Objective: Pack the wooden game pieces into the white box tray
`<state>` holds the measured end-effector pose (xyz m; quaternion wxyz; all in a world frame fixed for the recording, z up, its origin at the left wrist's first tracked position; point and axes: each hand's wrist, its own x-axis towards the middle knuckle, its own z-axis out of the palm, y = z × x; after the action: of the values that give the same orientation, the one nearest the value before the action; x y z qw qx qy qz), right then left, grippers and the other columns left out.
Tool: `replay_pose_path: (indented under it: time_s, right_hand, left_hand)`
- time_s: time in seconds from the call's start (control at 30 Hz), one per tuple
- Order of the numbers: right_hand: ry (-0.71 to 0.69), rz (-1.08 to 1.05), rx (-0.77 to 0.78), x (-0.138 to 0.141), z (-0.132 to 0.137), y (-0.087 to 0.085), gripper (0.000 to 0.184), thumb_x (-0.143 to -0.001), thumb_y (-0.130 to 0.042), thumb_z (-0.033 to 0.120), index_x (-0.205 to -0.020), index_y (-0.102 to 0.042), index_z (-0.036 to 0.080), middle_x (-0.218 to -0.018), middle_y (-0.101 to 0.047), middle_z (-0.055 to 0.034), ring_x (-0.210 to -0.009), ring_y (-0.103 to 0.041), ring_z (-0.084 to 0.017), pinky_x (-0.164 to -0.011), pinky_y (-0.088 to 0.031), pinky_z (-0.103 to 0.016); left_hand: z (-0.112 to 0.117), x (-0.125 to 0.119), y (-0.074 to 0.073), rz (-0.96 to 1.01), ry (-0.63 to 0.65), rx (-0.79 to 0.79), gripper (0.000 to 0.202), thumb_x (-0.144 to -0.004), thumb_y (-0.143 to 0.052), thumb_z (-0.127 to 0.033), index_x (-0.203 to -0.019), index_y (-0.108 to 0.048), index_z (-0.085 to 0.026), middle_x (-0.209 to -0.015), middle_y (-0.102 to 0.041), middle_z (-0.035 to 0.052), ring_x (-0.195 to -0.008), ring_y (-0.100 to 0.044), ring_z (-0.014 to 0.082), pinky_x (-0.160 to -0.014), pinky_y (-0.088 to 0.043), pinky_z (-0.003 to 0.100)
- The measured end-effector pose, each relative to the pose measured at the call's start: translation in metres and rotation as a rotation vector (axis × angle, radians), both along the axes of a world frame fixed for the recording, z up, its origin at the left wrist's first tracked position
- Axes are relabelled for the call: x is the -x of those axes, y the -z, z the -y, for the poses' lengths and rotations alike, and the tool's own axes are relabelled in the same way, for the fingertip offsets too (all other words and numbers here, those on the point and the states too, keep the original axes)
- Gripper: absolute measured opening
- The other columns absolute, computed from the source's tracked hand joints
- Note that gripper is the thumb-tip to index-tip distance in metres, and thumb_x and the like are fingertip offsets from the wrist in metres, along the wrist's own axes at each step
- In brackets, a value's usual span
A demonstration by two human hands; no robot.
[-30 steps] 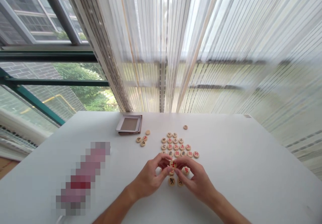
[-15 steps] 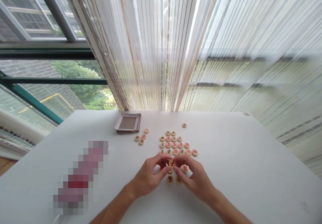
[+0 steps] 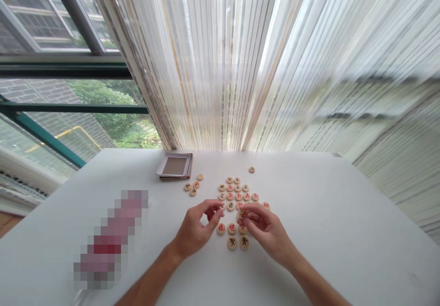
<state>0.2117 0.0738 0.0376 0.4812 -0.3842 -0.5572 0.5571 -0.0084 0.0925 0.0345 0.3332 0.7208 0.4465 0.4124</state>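
Round wooden chess pieces point(image 3: 237, 192) with red and black characters lie in rows on the white table point(image 3: 326, 223). My right hand point(image 3: 264, 230) pinches one red-marked piece point(image 3: 242, 215) at the near end of the rows. My left hand point(image 3: 196, 227) hovers just left of it, fingers curled with thumb and forefinger slightly apart, holding nothing that I can see. Two black-marked pieces point(image 3: 238, 242) and two red-marked ones point(image 3: 226, 227) lie between my hands.
A small grey box with its lid point(image 3: 174, 166) sits at the back left, with a small cluster of pieces point(image 3: 193, 187) beside it. One lone piece point(image 3: 251, 169) lies farther back. A blurred-out pink object point(image 3: 110, 242) lies at the left. Sheer curtains hang behind the table.
My hands have separated. The left hand let go of the piece both were holding and drew left; the right hand carries it toward the rows. Two red pieces show now.
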Motion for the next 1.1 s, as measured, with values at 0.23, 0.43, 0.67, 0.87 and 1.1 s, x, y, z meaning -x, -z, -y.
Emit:
replay_pose_path:
  time_s: [0.23, 0.43, 0.67, 0.87, 1.1]
  right_hand:
    - [0.011, 0.076, 0.011, 0.001, 0.000, 0.006, 0.021, -0.085, -0.073, 0.035, -0.100, -0.067, 0.021, -0.094, -0.069, -0.0042, -0.083, -0.069, -0.017, -0.076, -0.060, -0.028]
    - [-0.022, 0.114, 0.038, 0.001, 0.002, 0.006, 0.024, -0.088, -0.068, 0.043, -0.091, -0.065, 0.020, -0.079, -0.070, -0.0026, -0.074, -0.070, -0.018, -0.070, -0.059, -0.029]
    - [0.023, 0.169, -0.009, 0.000, 0.000, 0.009, 0.025, -0.097, -0.055, 0.043, -0.103, -0.067, 0.022, -0.087, -0.069, -0.0043, -0.079, -0.070, -0.019, -0.074, -0.060, -0.031]
    - [0.077, 0.212, -0.057, -0.003, -0.001, 0.010, 0.024, -0.098, -0.053, 0.039, -0.107, -0.068, 0.023, -0.093, -0.069, -0.0056, -0.082, -0.067, -0.018, -0.073, -0.058, -0.028]
    - [0.083, 0.164, -0.003, -0.003, 0.000, 0.012, 0.025, -0.095, -0.060, 0.039, -0.113, -0.066, 0.023, -0.111, -0.068, -0.0089, -0.096, -0.069, -0.021, -0.082, -0.058, -0.031]
  left_hand:
    - [0.002, -0.003, 0.005, -0.093, 0.025, -0.072, 0.018, -0.093, -0.057, -0.027, -0.107, -0.066, -0.021, -0.087, -0.072, 0.0028, -0.066, -0.063, 0.0117, -0.067, -0.052, 0.023]
    - [0.006, -0.008, 0.008, -0.190, 0.148, -0.153, 0.017, -0.093, -0.054, -0.022, -0.105, -0.067, -0.021, -0.079, -0.070, 0.0021, -0.062, -0.061, 0.0120, -0.066, -0.050, 0.024]
    - [0.005, -0.006, 0.007, -0.232, 0.166, -0.175, 0.016, -0.093, -0.054, -0.020, -0.105, -0.066, -0.021, -0.077, -0.070, 0.0016, -0.062, -0.060, 0.0121, -0.066, -0.049, 0.024]
    - [0.006, -0.007, 0.007, -0.209, 0.153, -0.164, 0.017, -0.093, -0.054, -0.020, -0.105, -0.066, -0.021, -0.079, -0.070, 0.0015, -0.062, -0.060, 0.0114, -0.065, -0.049, 0.023]
    - [0.007, -0.009, 0.006, -0.187, 0.170, -0.144, 0.015, -0.093, -0.056, -0.022, -0.105, -0.066, -0.020, -0.080, -0.070, 0.0017, -0.063, -0.061, 0.0114, -0.066, -0.050, 0.022]
